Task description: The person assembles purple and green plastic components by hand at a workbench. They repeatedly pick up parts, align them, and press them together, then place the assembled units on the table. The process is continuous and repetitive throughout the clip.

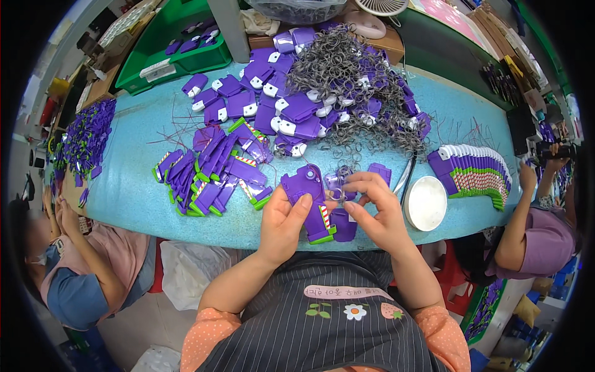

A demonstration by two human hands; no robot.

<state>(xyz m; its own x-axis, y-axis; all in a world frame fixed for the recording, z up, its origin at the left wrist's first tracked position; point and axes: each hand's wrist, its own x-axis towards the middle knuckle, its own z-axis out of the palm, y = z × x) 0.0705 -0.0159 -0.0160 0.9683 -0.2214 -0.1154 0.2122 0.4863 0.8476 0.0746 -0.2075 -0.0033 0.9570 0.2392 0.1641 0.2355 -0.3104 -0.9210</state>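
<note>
My left hand [282, 224] grips a purple plastic wing-shaped part [305, 185] that has a green tip and red-and-white stripes. Close to its right side, the thumb and fingers of my right hand [379, 214] curl around a small grey wire coil [338, 194]. Another purple piece [344, 226] lies on the table under my hands. To the left is a heap of striped purple parts with green tips [214, 177]. Beyond my hands, purple housings with white ends [238, 102] lie piled beside a large tangle of grey wire coils [338, 65].
A round white dish [426, 203] sits right of my right hand. Farther right stands a row of striped purple parts [474, 173]. A green bin [176, 62] is at the far left. One person [93, 266] sits at left, another [527, 242] at right.
</note>
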